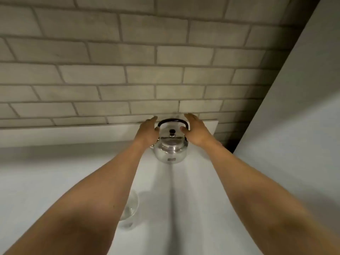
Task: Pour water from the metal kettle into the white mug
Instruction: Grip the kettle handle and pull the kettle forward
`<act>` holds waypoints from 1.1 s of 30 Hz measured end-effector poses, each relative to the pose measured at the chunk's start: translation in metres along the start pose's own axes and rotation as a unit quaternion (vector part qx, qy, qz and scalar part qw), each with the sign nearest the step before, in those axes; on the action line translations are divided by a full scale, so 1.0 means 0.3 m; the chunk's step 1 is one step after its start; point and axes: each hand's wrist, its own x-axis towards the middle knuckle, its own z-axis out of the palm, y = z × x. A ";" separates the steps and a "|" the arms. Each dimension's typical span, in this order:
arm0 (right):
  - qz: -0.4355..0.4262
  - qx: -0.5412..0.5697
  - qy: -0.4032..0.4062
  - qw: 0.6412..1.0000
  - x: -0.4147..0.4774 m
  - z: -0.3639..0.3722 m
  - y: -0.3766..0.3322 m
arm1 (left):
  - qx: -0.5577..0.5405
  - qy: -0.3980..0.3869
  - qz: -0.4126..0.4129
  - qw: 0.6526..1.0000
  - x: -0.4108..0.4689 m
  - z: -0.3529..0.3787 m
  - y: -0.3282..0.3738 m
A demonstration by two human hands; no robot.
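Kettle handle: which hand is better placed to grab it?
Probably the right hand: its thumb already nears the black handle over the kettle. The left hand sits open beside the body.

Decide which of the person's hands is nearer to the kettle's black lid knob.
Right, narrowly. The right hand has its thumb tip just right of the knob. The left hand is at the kettle's left side, slightly farther away.

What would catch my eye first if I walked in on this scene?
The shiny kettle stands at the back of the white counter, against the brick wall. The left hand and right hand flank it, open, on either side of its black handle. A clear glass peeks out under the left forearm.
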 end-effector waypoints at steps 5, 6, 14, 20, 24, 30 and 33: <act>-0.011 0.001 -0.045 0.999 0.066 0.049 0.013 | -0.011 -0.011 -0.007 1.000 0.043 0.029 -0.007; -0.008 0.002 -0.052 0.999 0.071 0.063 0.015 | -0.012 -0.008 -0.007 1.000 0.047 0.037 -0.012; -0.021 -0.035 -0.011 0.999 0.130 0.133 0.053 | 0.006 0.035 0.021 0.999 0.097 0.077 -0.031; -0.029 0.023 -0.015 0.999 0.144 0.113 0.061 | 0.003 0.012 0.018 1.000 0.093 0.056 -0.022; -0.034 0.044 -0.012 0.998 0.096 0.079 0.062 | 0.027 -0.001 0.041 0.999 0.062 0.024 0.014; -0.042 0.083 0.047 0.995 -0.052 -0.017 0.020 | 0.024 -0.014 0.094 0.995 -0.028 -0.049 0.105; -0.046 0.085 0.075 0.993 -0.152 -0.076 -0.016 | 0.014 -0.019 0.122 0.992 -0.108 -0.085 0.141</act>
